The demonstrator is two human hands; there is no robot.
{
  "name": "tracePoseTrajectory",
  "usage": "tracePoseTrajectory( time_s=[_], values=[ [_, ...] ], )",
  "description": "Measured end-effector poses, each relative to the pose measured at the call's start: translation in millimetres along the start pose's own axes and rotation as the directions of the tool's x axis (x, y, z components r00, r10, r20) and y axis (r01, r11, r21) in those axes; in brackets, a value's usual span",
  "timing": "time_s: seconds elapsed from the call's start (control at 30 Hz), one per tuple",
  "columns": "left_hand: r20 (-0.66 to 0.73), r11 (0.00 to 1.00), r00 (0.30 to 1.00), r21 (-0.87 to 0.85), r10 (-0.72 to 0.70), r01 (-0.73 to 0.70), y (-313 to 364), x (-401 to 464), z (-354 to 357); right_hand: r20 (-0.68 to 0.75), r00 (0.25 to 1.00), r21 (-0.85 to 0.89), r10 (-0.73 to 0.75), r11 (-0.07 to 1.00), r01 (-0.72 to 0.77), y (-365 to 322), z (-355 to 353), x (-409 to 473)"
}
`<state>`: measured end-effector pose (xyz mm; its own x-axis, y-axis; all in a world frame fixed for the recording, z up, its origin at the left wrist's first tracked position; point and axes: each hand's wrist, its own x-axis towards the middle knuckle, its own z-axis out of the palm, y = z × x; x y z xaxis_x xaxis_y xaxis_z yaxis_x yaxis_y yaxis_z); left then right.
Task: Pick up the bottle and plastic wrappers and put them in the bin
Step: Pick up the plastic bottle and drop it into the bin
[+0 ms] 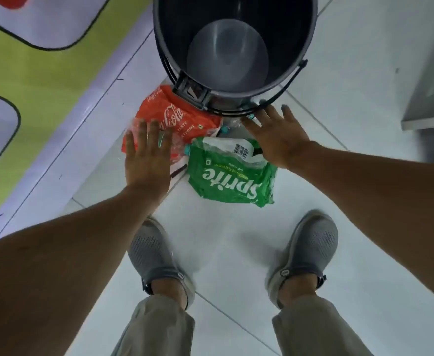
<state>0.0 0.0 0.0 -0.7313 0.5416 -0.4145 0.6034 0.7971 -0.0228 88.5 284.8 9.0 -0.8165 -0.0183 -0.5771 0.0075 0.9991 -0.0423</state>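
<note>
A black round bin [306, 60] stands on the floor ahead of me, with nothing visible inside it. In front of it lie a red Coca-Cola wrapper [182, 116] and a green Sprite wrapper [226, 181]. A clear plastic bottle [232, 124] with a teal cap lies between the wrappers and the bin, mostly hidden. My left hand [146, 158] hovers open over the left edge of the red wrapper. My right hand [275, 134] is open, fingers spread, over the bottle and the top of the green wrapper. Neither hand holds anything.
The floor is pale tile [236, 253]. A green and white patterned wall panel [43, 80] runs along the left. A grey metal fixture [432, 98] stands at the right. My two grey shoes [154, 255] are planted just behind the wrappers.
</note>
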Motion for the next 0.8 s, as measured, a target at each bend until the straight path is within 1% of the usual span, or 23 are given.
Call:
tracePoseTrajectory(
  time_s=[0.03, 0.13, 0.2, 0.3, 0.4, 0.5, 0.53, 0.67, 0.7, 0.77, 0.8],
  values=[
    [0.02, 0.999, 1.0, 0.035, 0.001, -0.002, -5.4, 2.8, 2.0, 0.006, 1.0, -0.033, -0.003, 0.999, 0.004, -1.8, 1.1, 6.6],
    [0.048, 0.992, 0.997, 0.102, 0.067, -0.072, -18.1, 16.0, 5.1, -0.034, 0.999, -0.012, 0.025, 1.0, -0.026, -5.2, 3.2, 24.6],
    [0.058, 0.989, 0.994, 0.109, 0.095, -0.101, -20.6, 23.9, 12.4, -0.013, 0.999, 0.001, 0.052, 0.999, -0.052, -7.0, 10.7, 34.8],
    [0.043, 0.989, 0.994, 0.106, 0.104, -0.108, -19.7, 25.9, 13.5, 0.023, 0.995, -0.008, 0.1, 0.995, -0.099, -11.7, 20.1, 36.0],
    [0.041, 0.994, 0.997, 0.086, 0.066, -0.069, -15.9, 14.5, 1.4, 0.019, 0.987, 0.005, 0.159, 0.987, -0.159, -15.4, 18.5, 16.8],
    [0.048, 0.998, 0.999, 0.055, 0.008, -0.011, -15.2, -7.5, -26.7, 0.015, 0.976, 0.039, 0.219, 0.975, -0.22, -15.2, -3.2, -20.9],
    [0.025, 0.999, 1.0, 0.043, -0.002, 0.001, -14.5, -16.9, -42.2, 0.005, 0.973, 0.061, 0.229, 0.972, -0.229, -14.8, -15.7, -36.9],
    [0.021, 0.998, 0.999, -0.036, -0.048, 0.049, -16.4, -48.4, -99.3, 0.003, 0.969, 0.123, 0.249, 0.961, -0.247, -16.4, -65.0, -93.0],
    [0.01, 0.996, 0.998, -0.057, -0.065, 0.065, -15.9, -56.1, -122.4, -0.016, 0.968, 0.132, 0.251, 0.96, -0.246, -17.2, -85.7, -106.5],
    [0.006, 0.992, 0.996, -0.091, -0.091, 0.091, -14.8, -62.5, -139.9, -0.052, 0.968, 0.149, 0.245, 0.96, -0.235, -20.2, -105.8, -115.4],
    [0.007, 0.988, 0.995, -0.116, -0.098, 0.099, -14.1, -63.9, -160.5, -0.079, 0.968, 0.155, 0.237, 0.962, -0.223, -19.7, -127.3, -118.1]
  ],
)
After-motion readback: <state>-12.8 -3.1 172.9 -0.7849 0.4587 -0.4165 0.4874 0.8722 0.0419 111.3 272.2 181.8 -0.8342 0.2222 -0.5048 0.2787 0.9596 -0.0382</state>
